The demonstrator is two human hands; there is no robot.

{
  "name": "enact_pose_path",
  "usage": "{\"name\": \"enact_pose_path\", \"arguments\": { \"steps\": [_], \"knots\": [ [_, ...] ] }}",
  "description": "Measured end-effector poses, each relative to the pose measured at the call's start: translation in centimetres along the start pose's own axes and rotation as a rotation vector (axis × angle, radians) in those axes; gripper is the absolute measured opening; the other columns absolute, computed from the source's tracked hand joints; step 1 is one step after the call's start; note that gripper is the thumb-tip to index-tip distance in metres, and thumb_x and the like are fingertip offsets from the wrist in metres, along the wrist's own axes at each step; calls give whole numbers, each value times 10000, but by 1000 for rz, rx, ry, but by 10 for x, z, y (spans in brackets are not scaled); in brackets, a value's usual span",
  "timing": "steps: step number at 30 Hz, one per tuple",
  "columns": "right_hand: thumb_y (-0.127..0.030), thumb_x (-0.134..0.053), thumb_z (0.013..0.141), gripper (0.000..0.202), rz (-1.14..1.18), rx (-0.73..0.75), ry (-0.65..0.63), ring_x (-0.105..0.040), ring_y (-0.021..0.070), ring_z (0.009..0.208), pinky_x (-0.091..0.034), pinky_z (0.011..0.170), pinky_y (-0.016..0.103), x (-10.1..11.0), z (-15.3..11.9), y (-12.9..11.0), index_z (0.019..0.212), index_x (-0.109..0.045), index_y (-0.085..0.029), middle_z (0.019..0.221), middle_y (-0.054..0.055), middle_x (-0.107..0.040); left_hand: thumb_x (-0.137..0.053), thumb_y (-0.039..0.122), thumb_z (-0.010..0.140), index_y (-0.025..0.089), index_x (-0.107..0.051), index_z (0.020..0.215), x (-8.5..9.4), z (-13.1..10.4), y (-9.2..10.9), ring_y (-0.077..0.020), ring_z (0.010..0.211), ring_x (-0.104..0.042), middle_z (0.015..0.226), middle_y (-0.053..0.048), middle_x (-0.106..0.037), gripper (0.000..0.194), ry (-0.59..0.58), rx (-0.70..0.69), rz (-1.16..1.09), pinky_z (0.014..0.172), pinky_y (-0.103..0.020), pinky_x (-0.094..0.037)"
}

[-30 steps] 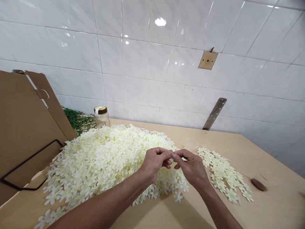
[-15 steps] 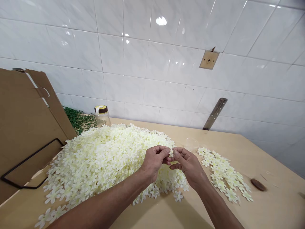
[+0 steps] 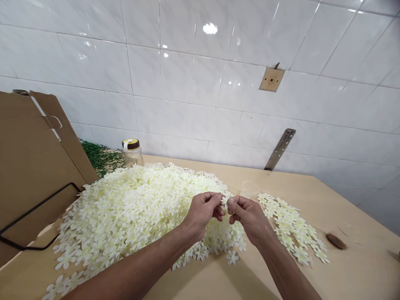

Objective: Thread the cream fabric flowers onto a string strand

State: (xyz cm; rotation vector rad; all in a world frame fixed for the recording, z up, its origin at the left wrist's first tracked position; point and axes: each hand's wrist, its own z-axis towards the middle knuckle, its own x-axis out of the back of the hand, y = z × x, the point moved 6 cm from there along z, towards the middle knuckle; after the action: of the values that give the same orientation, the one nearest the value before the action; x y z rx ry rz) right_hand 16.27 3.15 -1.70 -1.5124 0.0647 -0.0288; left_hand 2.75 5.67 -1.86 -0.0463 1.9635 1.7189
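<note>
My left hand [image 3: 202, 214] and my right hand [image 3: 251, 218] meet over the right edge of a big heap of white artificial flowers [image 3: 140, 204]. Between their fingertips is a small white artificial flower [image 3: 224, 201], mostly covered by the fingers. Thumb and forefinger of each hand pinch it from either side. A single loose flower [image 3: 232, 257] lies on the table below the hands. To the right of my right hand, a smaller spread of flowers [image 3: 292, 225] lies flat on the table.
Behind the heap stand a clear jar [image 3: 133, 154] with a brown and yellow lid and some green netting [image 3: 101, 157]. A cardboard box [image 3: 37, 166] and black wire frame [image 3: 34, 212] are at left. A metal strip [image 3: 280, 149] leans on the tiled wall; a brown oval object [image 3: 336, 241] lies right.
The fingers of my right hand have drawn slightly apart from my left fingertips, and its lower fingers have curled in. The flower stays between the hands. The view has shifted slightly.
</note>
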Motion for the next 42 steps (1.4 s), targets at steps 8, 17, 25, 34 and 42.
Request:
{"name": "enact_pose_path", "arguments": {
  "steps": [8,17,25,34,42],
  "knots": [
    [-585,-652,817,452,-208,44,-25,-576,126,460,-475,489,264,-3,-4,-3,668,-580,-164,599,-18,-547,-738,378,742,102,-662,749,-3,-3,1,-125,521,-553,575,-51,-606,286,-29,41,10,529,-254,-455],
    [-554,-636,840,402,-220,45,-66,-622,176,655,-559,559,303,-9,-5,-4,784,-669,-158,725,35,-632,-673,321,792,111,-671,782,3,2,-3,-130,470,-561,562,-50,-628,209,58,-46,128,502,-266,-486],
    [-543,-608,864,382,-342,56,-21,-585,125,495,-465,501,261,-3,-7,-7,756,-622,-177,660,-14,-583,-632,428,832,121,-701,877,1,-3,4,-154,487,-597,565,-46,-631,318,27,-109,220,524,-277,-504],
    [-562,-459,940,379,-400,143,-4,-524,121,395,-407,451,241,-8,-11,-16,777,-482,-221,521,-69,-484,-660,429,808,132,-666,788,-3,-5,0,-161,513,-608,588,-62,-641,298,-18,-93,236,544,-283,-510],
    [-622,-476,905,427,-415,70,-28,-624,163,447,-484,482,259,-10,-11,-9,754,-500,-223,534,-27,-592,-703,430,772,124,-666,757,-3,-5,3,-143,526,-588,575,-52,-621,308,-25,-11,109,557,-276,-501]
  ]
}}
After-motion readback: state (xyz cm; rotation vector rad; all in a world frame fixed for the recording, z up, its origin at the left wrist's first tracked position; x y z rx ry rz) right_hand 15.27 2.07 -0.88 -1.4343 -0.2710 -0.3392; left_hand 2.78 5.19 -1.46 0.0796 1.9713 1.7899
